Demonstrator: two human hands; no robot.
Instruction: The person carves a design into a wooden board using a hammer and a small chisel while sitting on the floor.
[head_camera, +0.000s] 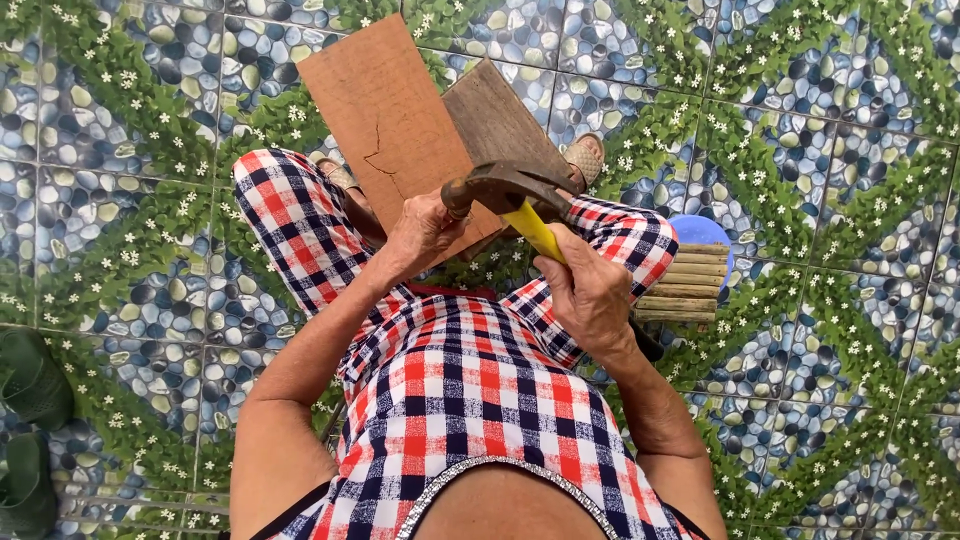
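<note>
My right hand (590, 292) grips the yellow handle of a claw hammer (510, 190), whose rusty head is raised over the near edge of a reddish wooden board (385, 110). My left hand (425, 228) holds that board's near edge, just under the hammer head. The board has a crack running in from its middle. A darker, greyer board (498, 120) lies under it at the right. Both boards rest between my knees, which are in red, white and navy checked cloth.
The floor is tiled with a pebble and green leaf pattern. A bundle of bamboo sticks (685, 283) on a blue round object (700, 232) sits by my right knee. Dark green footwear (30, 400) lies at the left edge. Sandalled feet show beside the boards.
</note>
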